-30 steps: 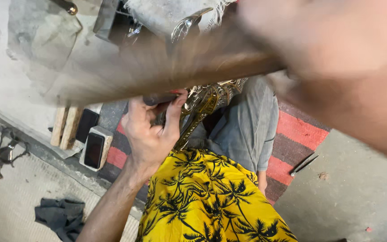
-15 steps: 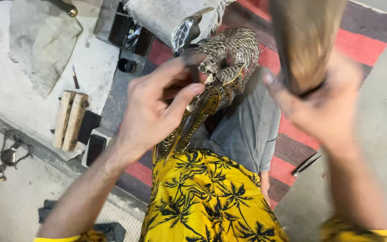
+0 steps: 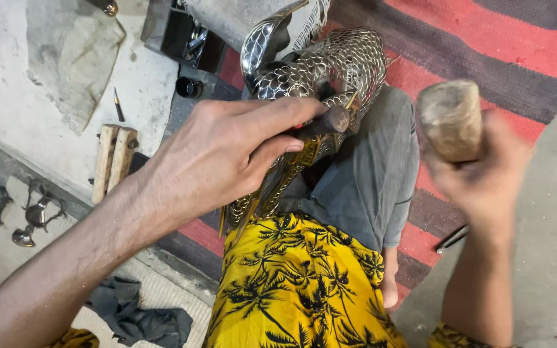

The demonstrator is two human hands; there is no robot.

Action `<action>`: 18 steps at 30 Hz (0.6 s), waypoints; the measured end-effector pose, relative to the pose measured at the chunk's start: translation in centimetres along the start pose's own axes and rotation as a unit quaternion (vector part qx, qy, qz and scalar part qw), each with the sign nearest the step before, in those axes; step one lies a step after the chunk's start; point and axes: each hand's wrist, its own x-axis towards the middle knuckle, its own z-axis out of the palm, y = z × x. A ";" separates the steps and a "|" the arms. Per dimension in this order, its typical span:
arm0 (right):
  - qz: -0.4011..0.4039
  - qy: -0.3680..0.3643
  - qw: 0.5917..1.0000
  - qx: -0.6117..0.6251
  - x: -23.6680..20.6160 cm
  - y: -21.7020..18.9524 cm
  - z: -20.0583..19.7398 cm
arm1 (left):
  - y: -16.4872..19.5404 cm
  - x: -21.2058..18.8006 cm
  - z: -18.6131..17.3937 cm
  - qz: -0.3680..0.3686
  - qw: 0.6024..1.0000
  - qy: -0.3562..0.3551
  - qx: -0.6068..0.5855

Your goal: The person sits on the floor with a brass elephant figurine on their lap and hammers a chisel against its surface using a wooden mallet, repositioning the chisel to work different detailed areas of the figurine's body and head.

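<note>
The left hand (image 3: pixel 227 161) is closed around a short dark punch (image 3: pixel 327 122), pinched between thumb and fingers so that its blunt round head stays clear for a blow while its lower end, hidden behind the fingers, is pressed to the metalwork (image 3: pixel 330 71). The right hand (image 3: pixel 485 187) is wrapped tight about the handle of a mallet (image 3: pixel 449 119), held raised just beside the punch, its worn, pale round face turned towards the camera; the hand is blurred, so the handle itself cannot be made out. The metalwork — a curved, bird-like piece of bright silvery sheet — is propped on the lap against grey cloth (image 3: pixel 369 174), evidently so that it is cushioned and steadied at a slant under the tool. Its surface is covered in small raised scales, with longer ribbed, brass-tinged feather shapes running down below the left hand. A yellow garment (image 3: pixel 298 290) printed with black palms is spread beneath. Under the legs a coarse woven rug (image 3: pixel 498 45) in red and dark stripes is laid. To the left, on the dusty pale floor (image 3: pixel 8 77), two wooden blocks (image 3: pixel 114 158) lie side by side, a thin pointed tool (image 3: pixel 118 106) and a small dark cup (image 3: pixel 189 87) near them — further left, small shiny metal pieces (image 3: pixel 30 216), and a crumpled dark rag (image 3: pixel 140 316) below.
</note>
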 end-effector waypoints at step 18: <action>0.081 0.064 0.986 0.129 -1.6 -2.4 5.6 | 0.8 3.8 -0.8 0.022 0.989 -0.145 0.006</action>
